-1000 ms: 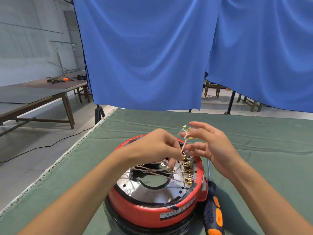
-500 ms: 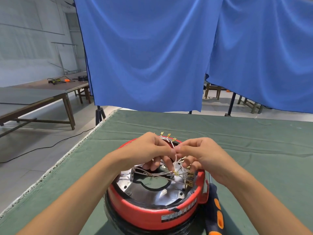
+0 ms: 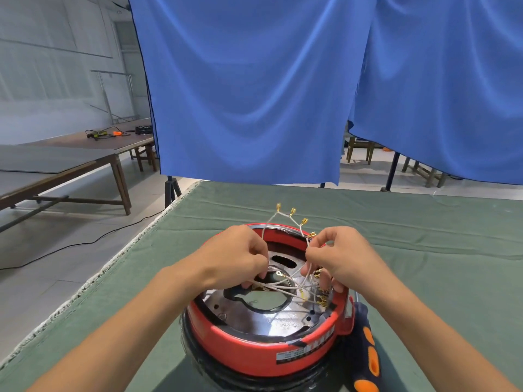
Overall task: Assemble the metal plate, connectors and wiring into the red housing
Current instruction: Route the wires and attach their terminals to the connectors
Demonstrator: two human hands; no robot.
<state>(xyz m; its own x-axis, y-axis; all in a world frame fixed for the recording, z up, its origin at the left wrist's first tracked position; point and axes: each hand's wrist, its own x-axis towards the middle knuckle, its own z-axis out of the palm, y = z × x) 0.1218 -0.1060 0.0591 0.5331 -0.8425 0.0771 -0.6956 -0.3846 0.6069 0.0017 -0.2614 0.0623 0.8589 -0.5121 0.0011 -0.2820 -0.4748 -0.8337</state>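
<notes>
The red housing (image 3: 263, 352) sits on the green cloth (image 3: 424, 250) close to the person, with its open side up. It is round like a bowl. Inside it lies the shiny metal plate (image 3: 271, 321), flat, with a big hole in the middle.

Thin white wires (image 3: 283, 287) cross over the plate. Most of them run from left to right. Some wires bend up and stick out behind the hands, and their little gold connectors (image 3: 293, 212) point up and away from the person. More gold connectors (image 3: 322, 299) sit in a row on the right side, inside the red wall.

The left hand (image 3: 235, 256) has its fingers curled and pinches some wires. The right hand (image 3: 336, 256) also has its fingers curled and pinches wires near the row of connectors.

The wires look soft and light. They bend easily and could get tangled, so I think it is best to hold each one close to its gold end. The gold ends look small and could bend if squeezed hard. The plate looks stiff and smooth, maybe a bit slippery, with thin edges. The housing looks hard and heavy enough to stay put.

A screwdriver (image 3: 368, 352) with a dark and orange handle lies just to the right of the housing. A blue curtain (image 3: 254, 94) hangs behind the table.
</notes>
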